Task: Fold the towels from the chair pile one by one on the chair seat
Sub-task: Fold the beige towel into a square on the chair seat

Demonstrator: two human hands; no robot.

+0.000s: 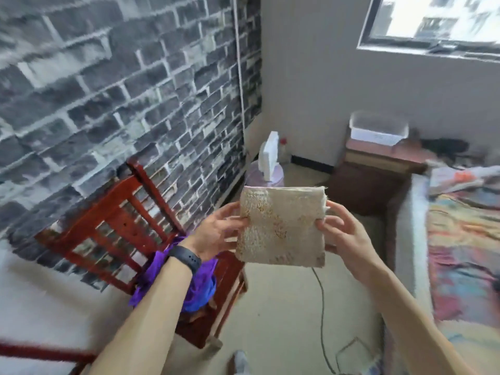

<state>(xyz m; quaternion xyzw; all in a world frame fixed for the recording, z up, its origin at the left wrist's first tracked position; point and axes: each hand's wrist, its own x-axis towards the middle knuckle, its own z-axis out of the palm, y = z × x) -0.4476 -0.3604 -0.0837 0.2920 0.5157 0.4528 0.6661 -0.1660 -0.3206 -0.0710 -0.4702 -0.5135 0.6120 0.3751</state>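
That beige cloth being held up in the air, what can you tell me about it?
The beige towel looks like a small, nubbly terry cloth, cream with faint brownish flecks. It appears folded into a rough square, with frayed threads at its upper right corner. It is held upright in mid-air, facing the camera and slightly tilted. The left hand pinches its left edge and the right hand its right edge. Nothing else touches it; it hangs above the floor, to the right of the red wooden chair.

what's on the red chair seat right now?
A crumpled purple and blue cloth pile lies on the red chair seat. The left forearm covers part of it, so the number of pieces is unclear. The beige towel is held up in both hands, off the seat.
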